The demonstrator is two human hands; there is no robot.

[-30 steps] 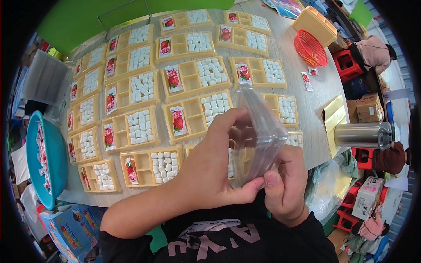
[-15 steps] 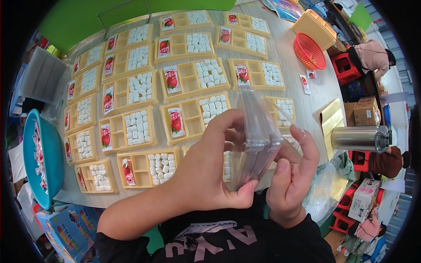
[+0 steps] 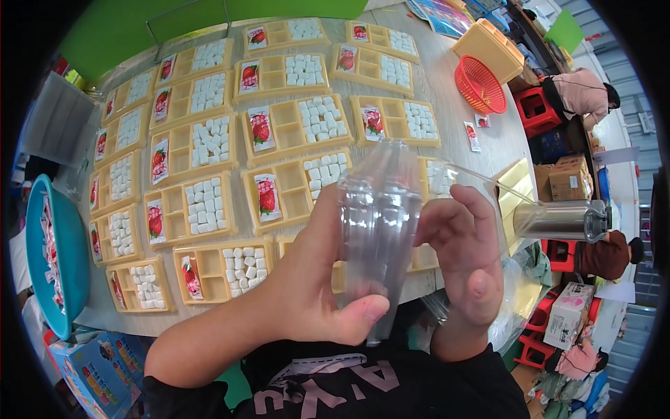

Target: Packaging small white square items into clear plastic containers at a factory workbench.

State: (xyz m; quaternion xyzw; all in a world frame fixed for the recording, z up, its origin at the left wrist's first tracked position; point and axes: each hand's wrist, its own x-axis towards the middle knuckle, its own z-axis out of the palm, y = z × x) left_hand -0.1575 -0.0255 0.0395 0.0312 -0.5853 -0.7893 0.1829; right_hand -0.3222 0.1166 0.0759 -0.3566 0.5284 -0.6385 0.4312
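Upright in front of my chest, a stack of clear plastic lids (image 3: 380, 209) is gripped by my left hand (image 3: 314, 279), its thumb on the near side. To the right, a single clear lid (image 3: 513, 192) stands apart from the stack at a slant. My right hand (image 3: 464, 258) has curled fingers around this lid; the exact contact is hard to see through the plastic. Beyond and under my hands lie rows of pale yellow compartment trays (image 3: 283, 129), each with white marshmallows (image 3: 324, 119) and most showing a strawberry-printed sachet (image 3: 261, 129). The nearest middle trays are partly hidden.
A teal basin (image 3: 78, 279) of sachets stands at the left, above a blue box (image 3: 98, 370). On the right are a red basket (image 3: 481, 87), stacked yellow trays (image 3: 488, 49), a loose sachet (image 3: 473, 137) and a metal cylinder (image 3: 558, 221). Other people (image 3: 583, 98) sit farther right.
The single lid has come away from the stack toward the right, with my right hand. The stack has turned and shifted left in view. The whole scene has slid slightly left.
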